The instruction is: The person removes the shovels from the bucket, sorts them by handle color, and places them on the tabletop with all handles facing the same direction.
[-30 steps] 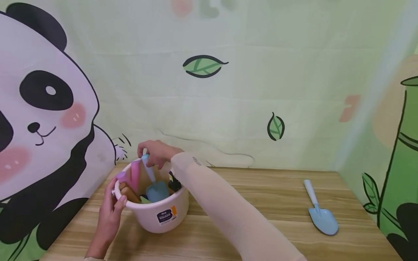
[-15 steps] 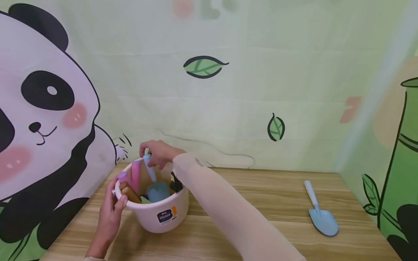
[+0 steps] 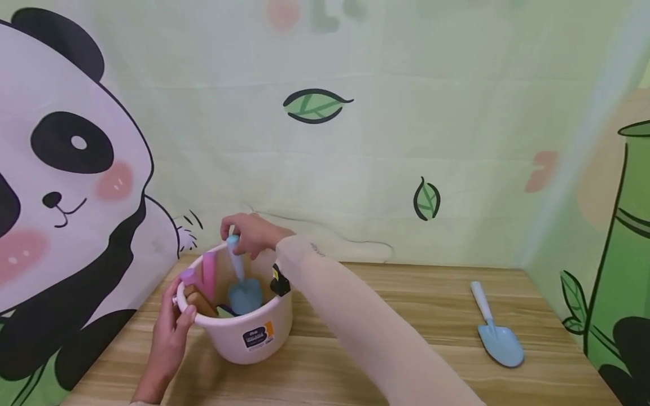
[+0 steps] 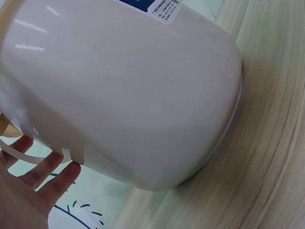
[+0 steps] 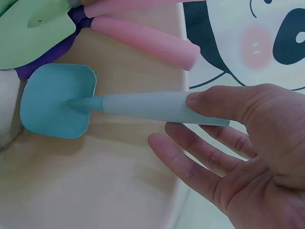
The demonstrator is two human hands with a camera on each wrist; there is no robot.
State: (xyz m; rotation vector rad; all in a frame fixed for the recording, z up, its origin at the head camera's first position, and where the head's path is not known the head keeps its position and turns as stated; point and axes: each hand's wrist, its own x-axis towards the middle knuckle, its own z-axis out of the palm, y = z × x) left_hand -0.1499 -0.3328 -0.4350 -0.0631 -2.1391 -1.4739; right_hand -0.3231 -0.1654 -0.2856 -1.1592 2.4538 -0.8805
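In the head view my left hand [image 3: 171, 327] grips the left rim of a white bucket [image 3: 244, 338], thumb towards the near side. The left wrist view shows its fingers [image 4: 59, 183] spread against the bucket's side, by a pale ring-like handle. My right hand [image 3: 254, 231] reaches over the bucket and pinches the pale blue handle of a small hand shovel [image 5: 57, 101]. Its squarish blue blade hangs inside, handle up. Thumb and fingertips hold the handle's upper end, while the other fingers lie loosely below. Beside the shovel are pink-handled tools [image 5: 143, 40], with green and purple blades.
A second light blue shovel [image 3: 500, 344] with a rounded blade lies at the right of the wooden table [image 3: 386, 316]. Brown objects [image 3: 200, 301] stand in the bucket's left side. A panda-printed backdrop [image 3: 365, 141] rises behind the table.
My right hand has shifted slightly right and up, taking the shovel's handle with it. My left hand stays on the bucket's rim.
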